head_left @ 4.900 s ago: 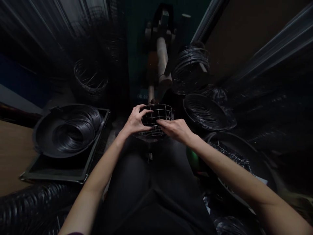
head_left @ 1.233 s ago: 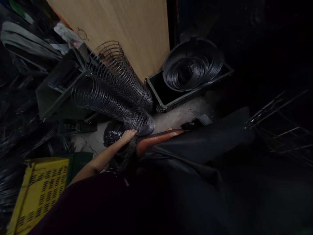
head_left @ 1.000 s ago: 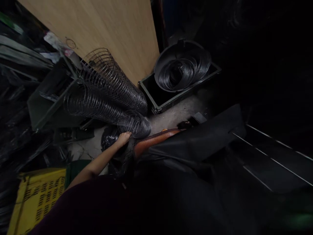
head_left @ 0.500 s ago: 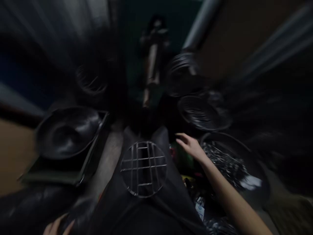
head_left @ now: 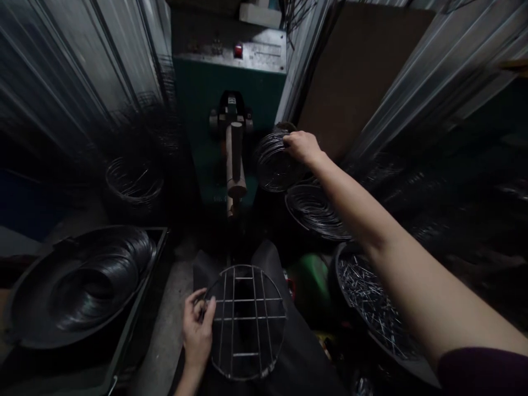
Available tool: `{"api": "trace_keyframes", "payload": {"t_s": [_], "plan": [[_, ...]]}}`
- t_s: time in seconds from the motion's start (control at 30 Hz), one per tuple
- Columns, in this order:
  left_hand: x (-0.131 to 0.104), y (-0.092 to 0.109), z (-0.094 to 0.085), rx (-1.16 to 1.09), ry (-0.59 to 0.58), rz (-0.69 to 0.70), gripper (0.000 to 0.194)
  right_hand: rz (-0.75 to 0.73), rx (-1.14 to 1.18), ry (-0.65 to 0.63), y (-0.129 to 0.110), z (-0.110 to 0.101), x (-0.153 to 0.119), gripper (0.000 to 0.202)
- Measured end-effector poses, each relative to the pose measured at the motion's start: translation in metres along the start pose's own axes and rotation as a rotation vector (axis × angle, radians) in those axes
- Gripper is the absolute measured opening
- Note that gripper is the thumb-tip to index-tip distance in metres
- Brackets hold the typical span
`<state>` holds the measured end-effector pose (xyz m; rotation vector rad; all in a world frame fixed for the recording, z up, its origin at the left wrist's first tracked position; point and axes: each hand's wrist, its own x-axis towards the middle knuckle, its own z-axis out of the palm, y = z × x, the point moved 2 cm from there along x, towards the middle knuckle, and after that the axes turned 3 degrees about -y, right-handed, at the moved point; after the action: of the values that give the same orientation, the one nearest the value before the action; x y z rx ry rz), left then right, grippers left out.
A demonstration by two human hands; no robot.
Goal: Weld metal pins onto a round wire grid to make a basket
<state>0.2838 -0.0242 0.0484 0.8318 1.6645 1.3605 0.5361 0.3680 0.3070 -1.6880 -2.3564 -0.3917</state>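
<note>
A round wire rack (head_left: 256,317) with crossing bars lies over my lap. My left hand (head_left: 198,324) grips its left rim between thumb and fingers. My right arm stretches forward, and my right hand (head_left: 303,146) is closed at the top of a bundle of wire rings (head_left: 277,162), right of the machine's electrode arms. Whether the fingers have one ring or several cannot be made out. Below that bundle, more wire rings (head_left: 317,209) lie in a dark basin.
A green machine (head_left: 264,91) with protruding rods (head_left: 236,159) stands ahead. At left, a large pan (head_left: 37,308) holds coiled rings (head_left: 119,269). Short wire pieces (head_left: 371,297) fill a tub at right. A wire coil (head_left: 134,181) stands back left; a green object (head_left: 311,280) is beside my knee.
My left hand has come up from the lower left and taken hold of the rack's rim. My right hand has reached forward to the ring bundle and closed. The view has tilted up.
</note>
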Motion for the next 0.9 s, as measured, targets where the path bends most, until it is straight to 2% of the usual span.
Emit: {"api": "trace_keyframes", "payload": {"t_s": [0.1,0.17,0.23,0.3,0.37,0.4,0.47,0.5,0.53,0.57,0.67,0.73,0.8,0.9], "plan": [[0.022,0.008,0.008,0.080,-0.070,0.107,0.050,-0.025,-0.048,-0.021,-0.005,-0.005,-0.008,0.006],[0.026,0.012,0.009,0.218,-0.069,0.144,0.050,-0.039,-0.072,-0.040,-0.003,-0.011,-0.027,0.008],[0.022,0.016,0.007,0.362,-0.052,0.192,0.052,-0.086,-0.091,-0.070,0.001,-0.019,-0.060,0.009],[0.014,0.022,0.003,0.446,-0.067,0.227,0.055,-0.165,-0.104,-0.064,0.005,-0.030,-0.103,0.011],[0.010,0.029,-0.002,0.451,-0.130,0.228,0.055,-0.228,-0.077,0.034,0.004,-0.046,-0.150,0.013],[0.011,0.031,-0.005,0.432,-0.169,0.219,0.052,-0.225,-0.033,0.126,0.002,-0.055,-0.172,0.015],[0.015,0.033,-0.011,0.376,-0.234,0.203,0.048,-0.157,0.126,0.313,-0.010,-0.065,-0.206,0.020],[0.019,0.033,-0.013,0.355,-0.247,0.203,0.047,-0.119,0.226,0.357,-0.020,-0.064,-0.219,0.022],[0.022,0.032,-0.016,0.337,-0.236,0.203,0.047,-0.093,0.337,0.347,-0.034,-0.057,-0.230,0.023],[0.025,0.032,-0.019,0.320,-0.202,0.204,0.047,-0.086,0.456,0.281,-0.051,-0.046,-0.237,0.022],[0.029,0.035,-0.028,0.243,-0.075,0.160,0.055,-0.120,0.767,-0.116,-0.109,0.010,-0.252,0.014],[0.029,0.038,-0.029,0.201,-0.091,0.109,0.060,-0.105,0.820,-0.323,-0.139,0.047,-0.257,0.011],[0.029,0.041,-0.029,0.200,-0.165,0.103,0.051,-0.090,0.751,-0.384,-0.156,0.072,-0.263,0.011],[0.029,0.041,-0.027,0.239,-0.206,0.140,0.035,-0.079,0.600,-0.311,-0.162,0.086,-0.272,0.016]]}}
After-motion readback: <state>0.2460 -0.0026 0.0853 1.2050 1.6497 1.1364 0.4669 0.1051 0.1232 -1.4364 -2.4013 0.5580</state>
